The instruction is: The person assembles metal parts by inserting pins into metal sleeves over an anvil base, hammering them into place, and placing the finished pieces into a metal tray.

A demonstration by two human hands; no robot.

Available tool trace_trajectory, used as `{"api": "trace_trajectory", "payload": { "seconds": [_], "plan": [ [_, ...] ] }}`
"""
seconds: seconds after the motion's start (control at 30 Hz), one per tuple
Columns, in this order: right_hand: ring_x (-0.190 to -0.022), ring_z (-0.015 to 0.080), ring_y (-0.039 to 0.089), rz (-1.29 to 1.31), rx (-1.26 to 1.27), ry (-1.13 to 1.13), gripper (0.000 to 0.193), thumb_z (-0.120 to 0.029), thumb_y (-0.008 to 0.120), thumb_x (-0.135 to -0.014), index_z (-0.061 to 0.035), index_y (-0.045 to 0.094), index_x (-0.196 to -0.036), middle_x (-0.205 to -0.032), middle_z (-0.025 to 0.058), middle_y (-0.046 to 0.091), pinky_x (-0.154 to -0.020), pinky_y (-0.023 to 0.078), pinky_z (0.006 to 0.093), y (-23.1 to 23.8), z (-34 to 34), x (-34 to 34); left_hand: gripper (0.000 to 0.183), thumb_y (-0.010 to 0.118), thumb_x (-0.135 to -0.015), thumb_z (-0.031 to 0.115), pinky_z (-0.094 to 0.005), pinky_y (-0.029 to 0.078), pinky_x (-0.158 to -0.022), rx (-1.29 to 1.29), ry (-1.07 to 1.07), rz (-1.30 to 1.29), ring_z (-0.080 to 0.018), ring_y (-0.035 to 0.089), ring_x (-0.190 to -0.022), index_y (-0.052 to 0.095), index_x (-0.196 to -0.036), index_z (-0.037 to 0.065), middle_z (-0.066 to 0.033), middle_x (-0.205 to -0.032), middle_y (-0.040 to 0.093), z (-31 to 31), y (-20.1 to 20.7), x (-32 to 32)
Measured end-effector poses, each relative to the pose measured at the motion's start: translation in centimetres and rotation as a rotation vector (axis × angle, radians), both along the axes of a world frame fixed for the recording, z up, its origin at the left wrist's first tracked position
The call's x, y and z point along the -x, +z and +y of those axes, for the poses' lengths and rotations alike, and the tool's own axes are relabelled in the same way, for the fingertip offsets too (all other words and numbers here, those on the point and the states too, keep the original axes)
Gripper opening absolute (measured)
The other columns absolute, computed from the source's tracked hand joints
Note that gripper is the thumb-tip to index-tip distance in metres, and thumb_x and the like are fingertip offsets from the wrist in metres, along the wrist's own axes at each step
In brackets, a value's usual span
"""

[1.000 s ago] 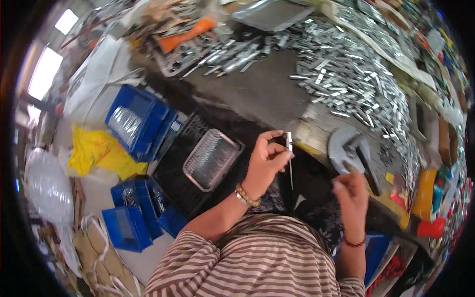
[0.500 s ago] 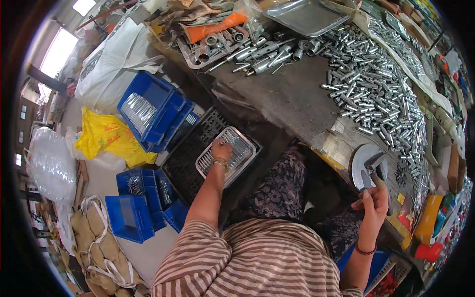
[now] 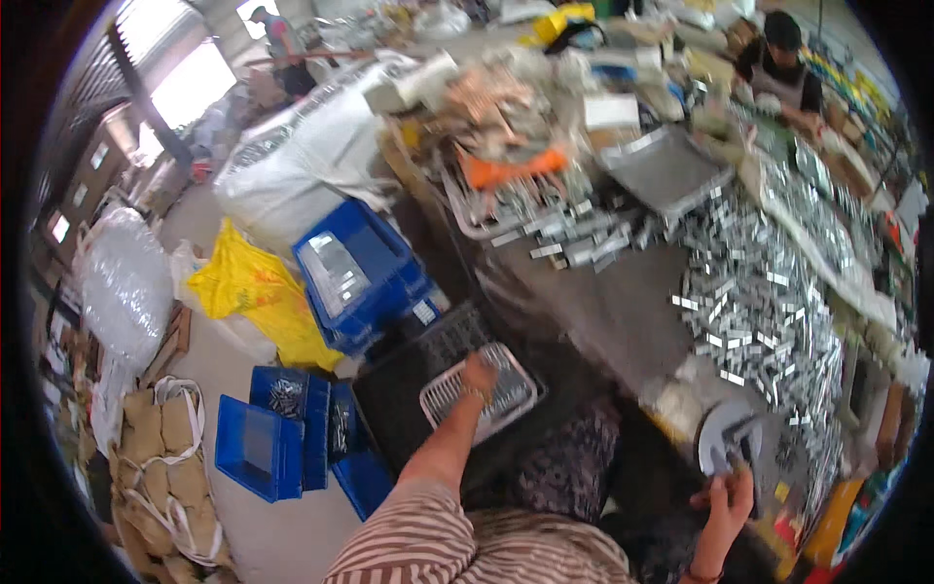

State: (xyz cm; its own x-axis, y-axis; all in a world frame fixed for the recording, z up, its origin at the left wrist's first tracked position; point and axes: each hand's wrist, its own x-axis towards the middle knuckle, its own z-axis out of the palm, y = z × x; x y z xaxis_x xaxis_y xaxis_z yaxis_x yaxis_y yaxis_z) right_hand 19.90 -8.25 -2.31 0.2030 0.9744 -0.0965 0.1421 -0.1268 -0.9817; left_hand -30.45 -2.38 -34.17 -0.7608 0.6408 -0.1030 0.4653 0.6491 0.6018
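My left hand [image 3: 479, 375] is over a shallow metal tray [image 3: 533, 397] of slim silvery rods [image 3: 446, 393]. Its fingers look curled, but blur hides what they hold, if anything. Beneath the tray is a black plastic crate [image 3: 394, 389]. On the right, my right hand [image 3: 726, 494] has its thumb and fingers drawn together at the near edge of a round grey metal disc [image 3: 715, 436]. A dark metal tool [image 3: 747, 443] stands at the disc, just beyond my fingertips. Whatever that pinch contains is too small to make out.
Stacked blue bins [image 3: 375, 304] and lower blue bins [image 3: 258, 457] stand left. A heap of short metal tubes [image 3: 769, 321] covers the table's right side. Farther back lie an empty-looking metal tray [image 3: 671, 170] and an orange piece [image 3: 511, 167]. A co-worker [image 3: 783, 73] sits far right; another person [image 3: 282, 49] stands far left.
My view has tilted up, bringing two people into sight and shifting the scene down. My left hand has moved toward the right part of the rod tray; my right hand stays by the disc.
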Motion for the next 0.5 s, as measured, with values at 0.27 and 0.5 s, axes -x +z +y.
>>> {"api": "trace_trajectory", "payload": {
  "seconds": [0.27, 0.5],
  "plan": [
    [-0.084, 0.0124, 0.064, 0.055, -0.080, 0.128, 0.040, -0.005, 0.062, -0.103, 0.0046, 0.057, -0.142, -0.118, 0.0088, 0.070, -0.073, 0.052, 0.0275, 1.6, -0.6, 0.4, 0.034, 0.069, -0.097, 0.028, -0.0432, 0.055, -0.072, -0.393, 0.092, -0.338, -0.0322, 0.073, -0.078, 0.066, -0.120, 0.003, -0.0210, -0.094, 0.074, -3.2, 6.6, -4.1],
    [-0.070, 0.0109, 0.060, 0.051, -0.088, 0.182, 0.053, -0.016, 0.067, -0.097, -0.0029, 0.053, -0.147, -0.099, 0.0058, 0.061, -0.058, 0.053, 0.0259, -5.4, 2.5, -4.3, 0.032, 0.069, -0.102, 0.035, -0.0280, 0.053, -0.065, -0.747, 0.081, -0.555, -0.0121, 0.071, -0.073, 0.068, -0.116, 0.006, -0.0042, -0.087, 0.072, -2.5, 18.0, -4.4]
  ]
}}
